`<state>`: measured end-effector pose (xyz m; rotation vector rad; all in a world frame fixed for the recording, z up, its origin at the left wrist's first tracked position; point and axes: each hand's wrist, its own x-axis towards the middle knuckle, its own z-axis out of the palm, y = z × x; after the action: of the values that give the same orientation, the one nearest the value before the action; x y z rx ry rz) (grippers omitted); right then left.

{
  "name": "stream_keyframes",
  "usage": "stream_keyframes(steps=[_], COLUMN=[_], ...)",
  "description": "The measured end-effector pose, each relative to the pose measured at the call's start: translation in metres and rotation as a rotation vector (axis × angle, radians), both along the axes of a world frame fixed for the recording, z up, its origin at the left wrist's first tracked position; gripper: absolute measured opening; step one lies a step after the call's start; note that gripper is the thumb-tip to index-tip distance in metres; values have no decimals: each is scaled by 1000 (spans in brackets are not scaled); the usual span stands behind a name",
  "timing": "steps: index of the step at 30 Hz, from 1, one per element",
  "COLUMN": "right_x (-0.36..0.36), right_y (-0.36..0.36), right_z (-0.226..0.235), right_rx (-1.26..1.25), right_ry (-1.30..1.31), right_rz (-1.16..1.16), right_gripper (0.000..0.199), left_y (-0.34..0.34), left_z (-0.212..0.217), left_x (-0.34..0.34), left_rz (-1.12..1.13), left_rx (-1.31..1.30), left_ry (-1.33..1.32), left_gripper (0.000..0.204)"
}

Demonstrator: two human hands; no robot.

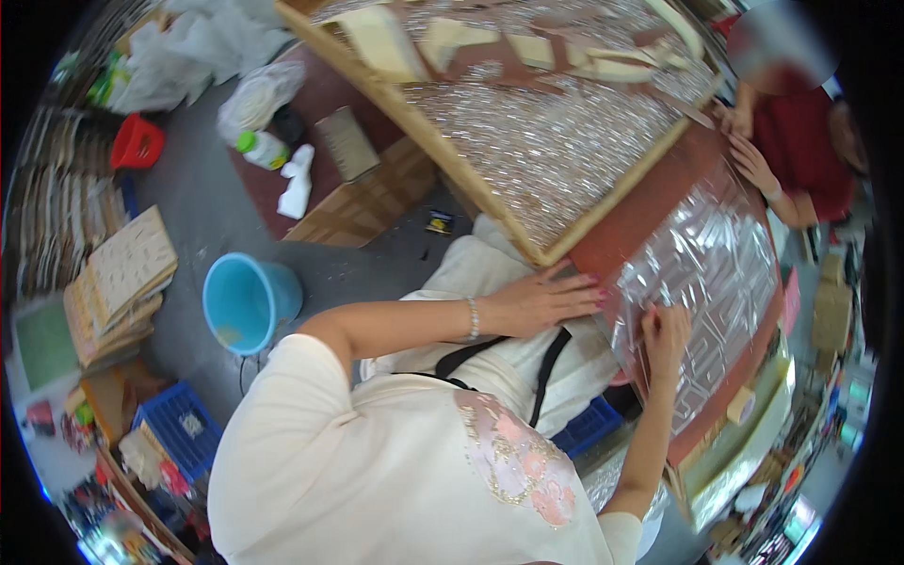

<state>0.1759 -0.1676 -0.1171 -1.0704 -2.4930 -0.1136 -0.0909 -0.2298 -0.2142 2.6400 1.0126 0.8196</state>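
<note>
Left hand (546, 299) lying flat, fingers spread and released, palm down on the near corner of the reddish-brown board (631, 221), just below the corner of the wooden frame (546, 254). Wearing a bracelet (473, 318) at the wrist. Not gripping anything.

Right hand (665, 331) pressing down on the shiny foil sheet (716, 273), fingers curled in at the tips; holding a small tool or not, cannot tell. Foil sheet lying on the reddish-brown board to the right of the frame, showing a raised maze-like pattern, stretching from the right hand toward the far right edge.

Wooden frame sitting tilted across the top of the view, filled with a glittery silver surface (537, 132) and carrying pale cut-out pieces (452, 42) near its far side.

Another person in a red top (800, 151) sitting at the far right, resting one hand (753, 162) on the board edge, well apart from the wearer's hands.

Lying on the grey floor to the left: light blue bucket (247, 301), red basket (137, 143), blue crate (181, 428), stack of tan boards (122, 278), green-capped bottle (262, 149), white spray bottle (298, 179), low wooden platform (358, 202).

Black strap (551, 363) crossing the wearer's lap over cream clothing.
</note>
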Motion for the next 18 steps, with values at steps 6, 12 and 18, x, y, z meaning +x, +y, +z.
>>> stream_keyframes(steps=[6, 12, 18], right_x=[7, 13, 6], right_y=[26, 36, 25], right_z=[-14, -4, 3], right_rx=[-85, -366, -388], right_ry=[110, 268, 238], right_rz=[-21, -98, -25], right_gripper=[18, 17, 24], left_y=[-14, 26, 24], left_z=[23, 38, 36], left_x=[32, 69, 79], left_rz=[67, 32, 68], left_rx=[-34, 19, 13], left_ry=[-392, 1, 67], left_gripper=[62, 67, 70])
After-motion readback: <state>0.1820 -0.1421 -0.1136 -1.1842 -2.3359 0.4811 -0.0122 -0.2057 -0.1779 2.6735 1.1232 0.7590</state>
